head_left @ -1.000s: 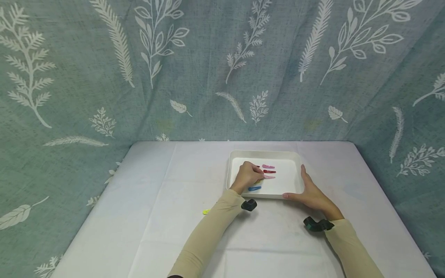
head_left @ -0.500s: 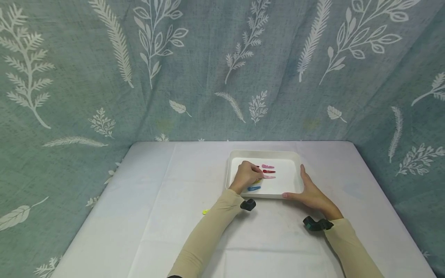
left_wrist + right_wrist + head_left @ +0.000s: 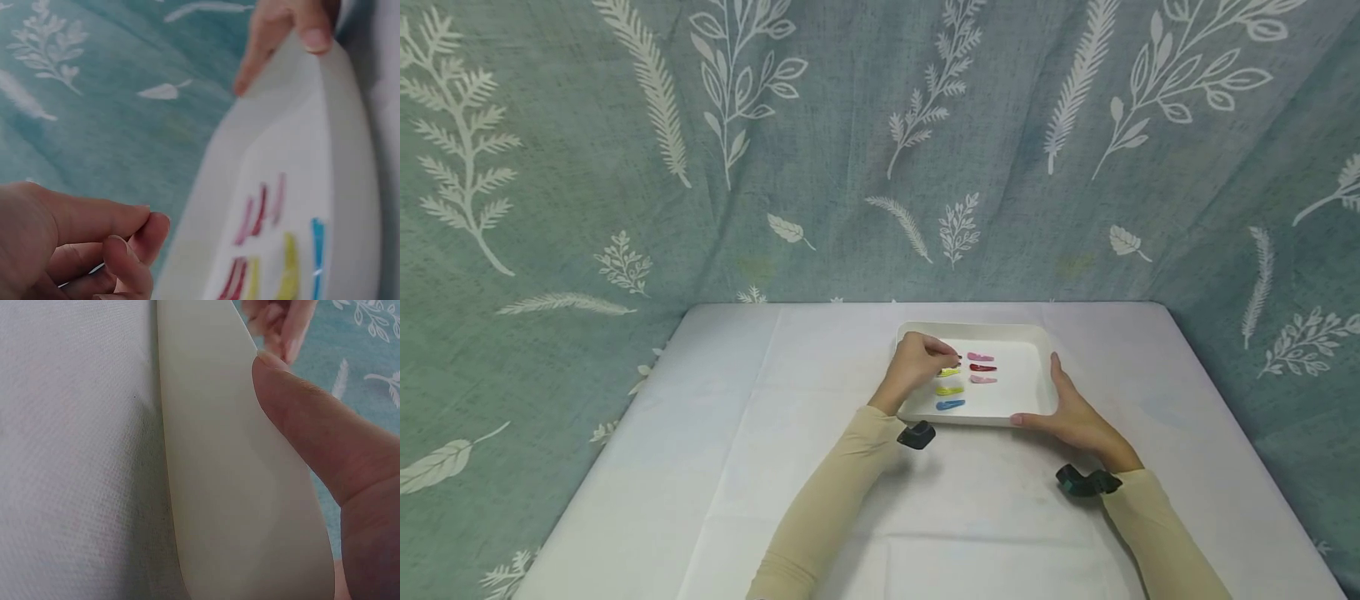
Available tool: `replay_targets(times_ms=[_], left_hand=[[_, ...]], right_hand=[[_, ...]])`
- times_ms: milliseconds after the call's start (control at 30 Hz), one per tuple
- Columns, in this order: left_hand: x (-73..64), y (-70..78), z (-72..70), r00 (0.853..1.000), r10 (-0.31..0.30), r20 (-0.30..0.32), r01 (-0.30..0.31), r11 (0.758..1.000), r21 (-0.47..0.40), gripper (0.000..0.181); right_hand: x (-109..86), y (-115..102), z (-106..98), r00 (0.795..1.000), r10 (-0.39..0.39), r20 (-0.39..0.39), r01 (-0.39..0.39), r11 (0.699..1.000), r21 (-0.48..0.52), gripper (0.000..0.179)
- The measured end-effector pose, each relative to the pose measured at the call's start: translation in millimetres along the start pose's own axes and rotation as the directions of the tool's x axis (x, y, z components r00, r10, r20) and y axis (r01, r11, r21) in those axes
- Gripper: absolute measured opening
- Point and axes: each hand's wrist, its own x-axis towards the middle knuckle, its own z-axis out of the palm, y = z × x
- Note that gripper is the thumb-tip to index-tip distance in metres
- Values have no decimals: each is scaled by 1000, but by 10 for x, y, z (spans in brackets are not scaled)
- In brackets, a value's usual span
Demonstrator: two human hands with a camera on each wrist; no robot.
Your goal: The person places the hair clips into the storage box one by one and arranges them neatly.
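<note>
In the head view a white rectangular tray [image 3: 1015, 400] holds several snap hair clips in two columns. The right column has a pink clip [image 3: 981, 357], a dark red clip [image 3: 982, 367] and a light pink clip [image 3: 983, 379]. Two yellow clips and a blue clip [image 3: 951, 405] show in the left column; dark red ends peek out by the left hand's fingertips. My left hand [image 3: 917, 362] hovers over the tray's left side, fingers loosely bent, thumb and index tips close, nothing visible between them. My right hand [image 3: 1078, 421] grips the tray's near right corner, thumb on the front rim.
A white cloth [image 3: 760, 467] covers the table beneath the tray. Behind it and at the sides hangs a blue-green curtain [image 3: 835, 167] with white leaf prints. The left sleeve [image 3: 820, 500] crosses the table in front of the tray.
My left hand has drawn back up and left, uncovering the yellow clips. The sleeve now covers the spot where a yellow-green clip showed on the table. The right hand stays put.
</note>
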Motion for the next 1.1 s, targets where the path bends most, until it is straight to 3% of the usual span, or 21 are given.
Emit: replay_targets(times_ms=[300, 600, 867, 1100], left_hand=[[-166, 39, -405, 999, 32, -22, -33, 998, -59, 15], [-434, -34, -796, 994, 61, -89, -66, 996, -60, 18], [-670, -178, -1129, 989, 61, -137, -71, 995, -75, 25], [-812, -375, -1270, 984, 13, -180, -26, 997, -69, 26]], right_hand=[[8, 10, 5, 1000, -1, -2, 1, 1000, -4, 144], [6, 0, 7, 1000, -8, 2, 8, 1000, -10, 145], [3, -1, 11, 1000, -2, -3, 2, 1000, -27, 146], [5, -2, 5, 1000, 1, -8, -1, 1000, -17, 147]])
